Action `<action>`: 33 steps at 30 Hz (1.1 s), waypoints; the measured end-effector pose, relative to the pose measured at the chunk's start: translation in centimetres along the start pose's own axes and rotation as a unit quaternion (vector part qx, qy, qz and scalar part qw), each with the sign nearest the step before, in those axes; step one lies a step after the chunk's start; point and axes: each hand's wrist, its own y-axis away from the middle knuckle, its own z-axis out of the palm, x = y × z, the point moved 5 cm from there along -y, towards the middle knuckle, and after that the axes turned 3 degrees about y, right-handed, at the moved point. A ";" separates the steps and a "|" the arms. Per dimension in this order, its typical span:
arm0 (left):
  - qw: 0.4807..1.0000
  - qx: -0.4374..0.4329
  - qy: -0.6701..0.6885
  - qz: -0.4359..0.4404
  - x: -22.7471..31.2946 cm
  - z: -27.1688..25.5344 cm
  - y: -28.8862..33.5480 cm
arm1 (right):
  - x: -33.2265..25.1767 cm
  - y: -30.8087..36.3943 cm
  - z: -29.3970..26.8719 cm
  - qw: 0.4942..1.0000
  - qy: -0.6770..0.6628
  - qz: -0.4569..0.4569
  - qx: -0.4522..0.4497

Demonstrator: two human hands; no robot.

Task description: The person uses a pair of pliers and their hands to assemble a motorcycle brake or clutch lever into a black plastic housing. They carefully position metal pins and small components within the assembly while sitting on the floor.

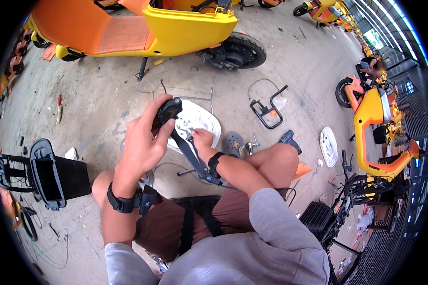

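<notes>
My left hand (pixel 146 135) is closed round the thick, rounded end of a long black part (pixel 188 151), whose flat arm slants down toward my lap. What kind of part it is I cannot tell. My right hand (pixel 204 140) is closed beside the arm, fingertips pinched near its edge; anything held in them is too small to make out. Beneath both hands lies a white tray (pixel 209 124) on the floor with small loose hardware in it, partly hidden by my hands and the part.
A yellow and orange scooter (pixel 190 33) stands ahead. A black metal frame (pixel 266 114), a power drill (pixel 289 139) and a second white tray (pixel 328 147) lie to the right. At left sits a black bin-like box (pixel 73 176). Another scooter (pixel 366 137) and a crouching person (pixel 370 66) are farther right.
</notes>
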 end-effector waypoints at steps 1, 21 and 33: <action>1.000 0.021 -0.018 0.003 -0.4 -0.9 0.7 | 1.2 1.6 1.7 0.996 0.070 0.050 0.011; 0.999 -0.034 -0.025 0.021 1.5 0.2 -1.0 | -5.9 -1.8 3.9 0.909 -0.258 0.228 -0.233; 0.997 -0.012 0.073 0.034 0.6 -2.8 -0.8 | -34.1 10.3 -6.2 0.843 -0.071 -0.154 -0.510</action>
